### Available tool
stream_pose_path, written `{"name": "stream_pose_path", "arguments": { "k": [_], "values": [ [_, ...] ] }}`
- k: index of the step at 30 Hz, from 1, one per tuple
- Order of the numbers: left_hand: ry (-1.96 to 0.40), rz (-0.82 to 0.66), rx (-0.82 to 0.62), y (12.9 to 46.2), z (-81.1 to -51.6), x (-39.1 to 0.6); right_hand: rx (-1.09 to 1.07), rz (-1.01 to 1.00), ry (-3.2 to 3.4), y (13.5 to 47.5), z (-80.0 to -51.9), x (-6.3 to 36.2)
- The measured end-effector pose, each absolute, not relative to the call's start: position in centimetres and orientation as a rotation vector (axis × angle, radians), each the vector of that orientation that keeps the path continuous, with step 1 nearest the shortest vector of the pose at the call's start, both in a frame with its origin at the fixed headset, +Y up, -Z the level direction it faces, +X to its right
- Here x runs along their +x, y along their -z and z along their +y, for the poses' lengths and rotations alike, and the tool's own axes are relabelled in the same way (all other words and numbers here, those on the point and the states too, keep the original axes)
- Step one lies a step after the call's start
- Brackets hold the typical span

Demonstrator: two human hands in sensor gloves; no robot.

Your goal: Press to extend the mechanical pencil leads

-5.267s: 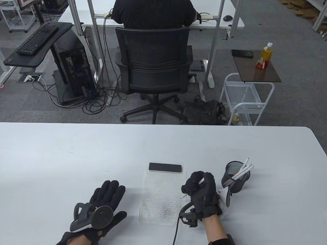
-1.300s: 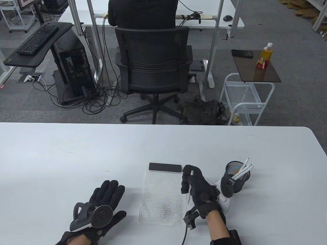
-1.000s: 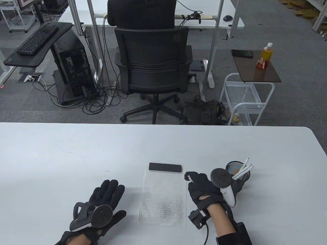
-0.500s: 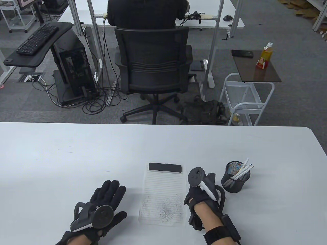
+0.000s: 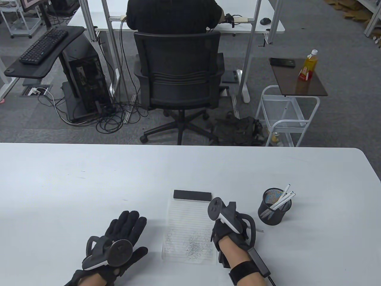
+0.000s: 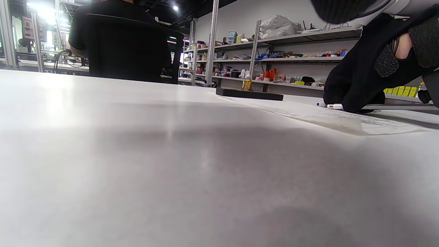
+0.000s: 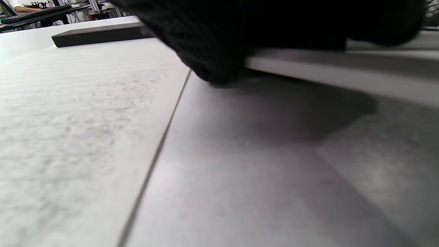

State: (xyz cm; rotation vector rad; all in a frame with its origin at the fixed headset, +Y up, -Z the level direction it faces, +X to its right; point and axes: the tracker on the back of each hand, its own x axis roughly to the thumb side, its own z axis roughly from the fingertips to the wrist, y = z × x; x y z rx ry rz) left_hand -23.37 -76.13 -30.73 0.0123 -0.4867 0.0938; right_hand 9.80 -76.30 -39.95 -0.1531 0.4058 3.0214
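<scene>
1. While the left hand lies flat on the white counter with its fingers spread wide, it holds nothing.
2. The right hand is low on the counter, just beside the right edge of the lined paper.
3. A white pencil lies flat on the counter under the right hand, and its thin tip pokes out on the right side.
4. The right hand's fingers press down close to the pencil, but I cannot tell if they grip it or only rest on it.
5. A black mesh cup stands near the right hand, a little apart, with more white pencils leaning inside.
6. The paper has gray smudges at its near end, and a black bar lies across its far end.
</scene>
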Motion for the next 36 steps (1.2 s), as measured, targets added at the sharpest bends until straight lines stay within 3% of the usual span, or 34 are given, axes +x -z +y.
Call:
{"name": "stream_pose_path", "arguments": {
  "k": [23,29,36],
  "values": [
    [-0.092,-0.484,0.005,30.7,-76.2,-23.3,-0.142,0.343,-3.071,39.6,-76.4,9.9],
    [-0.096,-0.483,0.008,30.8,-76.2,-23.3,-0.144,0.12,-2.935,38.6,-72.1,11.3],
    [-0.096,-0.474,0.012,30.8,-76.0,-23.5,-0.313,-0.132,-2.773,39.2,-65.2,18.3]
  ]
}}
